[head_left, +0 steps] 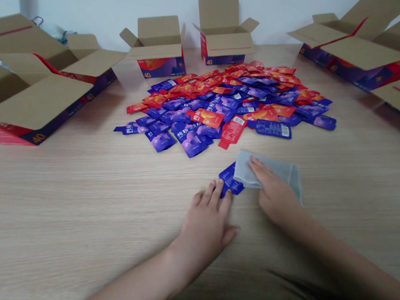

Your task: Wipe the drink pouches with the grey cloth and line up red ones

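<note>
A blue sachet (230, 179) lies on the table in front of me, its printed back facing up. My left hand (208, 219) rests with stretched fingers, the fingertips touching the sachet's left edge. A folded pale grey cloth (282, 170) covers the sachet's right end. Over the cloth, my right hand (276, 191) has its fingers together and presses down on it; its thumb is hidden. Beyond both hands spreads a heap of blue sachets (191, 141) and red-orange sachets (206, 118), overlapping one another.
Two small open boxes, a left one (161, 66) and a right one (227, 59), stand behind the heap by the wall. Larger open cartons flank the table (79, 198): a left carton (61, 103) and a right carton (358, 53), flaps spread outward.
</note>
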Action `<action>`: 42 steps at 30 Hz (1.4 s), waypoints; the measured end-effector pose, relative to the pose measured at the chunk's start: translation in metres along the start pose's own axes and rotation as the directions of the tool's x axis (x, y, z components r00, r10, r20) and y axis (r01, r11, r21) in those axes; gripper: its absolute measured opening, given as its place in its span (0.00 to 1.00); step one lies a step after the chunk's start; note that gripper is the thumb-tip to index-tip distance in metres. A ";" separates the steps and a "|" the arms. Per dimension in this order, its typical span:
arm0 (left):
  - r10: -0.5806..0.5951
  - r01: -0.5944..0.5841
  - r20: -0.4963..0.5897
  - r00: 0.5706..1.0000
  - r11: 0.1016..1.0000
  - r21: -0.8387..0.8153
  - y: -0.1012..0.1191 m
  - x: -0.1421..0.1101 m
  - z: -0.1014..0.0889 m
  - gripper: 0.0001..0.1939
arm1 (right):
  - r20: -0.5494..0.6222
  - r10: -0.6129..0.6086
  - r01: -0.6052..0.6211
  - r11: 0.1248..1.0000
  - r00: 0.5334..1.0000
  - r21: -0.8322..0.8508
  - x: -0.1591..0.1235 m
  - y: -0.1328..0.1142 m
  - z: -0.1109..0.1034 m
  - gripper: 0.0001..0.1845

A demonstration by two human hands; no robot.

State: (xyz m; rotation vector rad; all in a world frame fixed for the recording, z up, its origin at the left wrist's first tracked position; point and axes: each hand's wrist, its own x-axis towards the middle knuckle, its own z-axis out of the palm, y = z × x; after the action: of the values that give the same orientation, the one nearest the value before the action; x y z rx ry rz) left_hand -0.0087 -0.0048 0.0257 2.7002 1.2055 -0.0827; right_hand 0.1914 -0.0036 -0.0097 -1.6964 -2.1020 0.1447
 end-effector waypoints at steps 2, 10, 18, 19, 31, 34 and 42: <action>-0.011 0.010 -0.006 1.000 1.000 -0.019 0.001 0.000 -0.003 0.37 | 0.007 -0.062 0.062 0.998 0.998 0.013 -0.001 -0.005 0.000 0.38; -0.034 0.035 0.046 0.998 0.999 -0.024 0.001 0.001 -0.008 0.38 | 0.006 -0.092 0.091 0.992 0.996 0.088 0.013 0.009 -0.001 0.39; -0.060 0.061 0.083 0.995 0.998 -0.010 0.003 0.003 -0.008 0.33 | 0.025 -0.294 0.294 0.956 0.955 0.005 0.001 -0.001 0.013 0.40; -0.062 0.063 0.084 0.994 0.998 -0.008 0.003 0.004 -0.009 0.34 | 0.042 -0.326 0.326 0.945 0.944 0.008 0.001 0.001 0.012 0.41; -0.061 0.059 -0.047 0.997 0.997 -0.039 -0.015 0.079 0.010 0.46 | -0.193 -0.247 0.195 0.947 0.950 -0.256 0.013 0.105 0.032 0.51; -0.123 0.120 -0.081 0.989 0.992 -0.034 -0.016 0.125 -0.007 0.44 | -0.277 -0.204 0.114 0.944 0.939 -0.310 0.054 0.113 0.038 0.45; -0.140 0.138 0.018 0.990 0.987 0.086 -0.017 0.185 -0.069 0.31 | -0.197 -0.204 0.152 0.957 0.959 -0.249 0.110 0.148 0.019 0.43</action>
State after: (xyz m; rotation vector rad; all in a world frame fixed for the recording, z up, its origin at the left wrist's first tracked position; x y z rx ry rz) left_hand 0.1013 0.1547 0.0678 2.6733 1.4132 -0.1885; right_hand 0.3012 0.1405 -0.0489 -1.5510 -2.1540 -0.3422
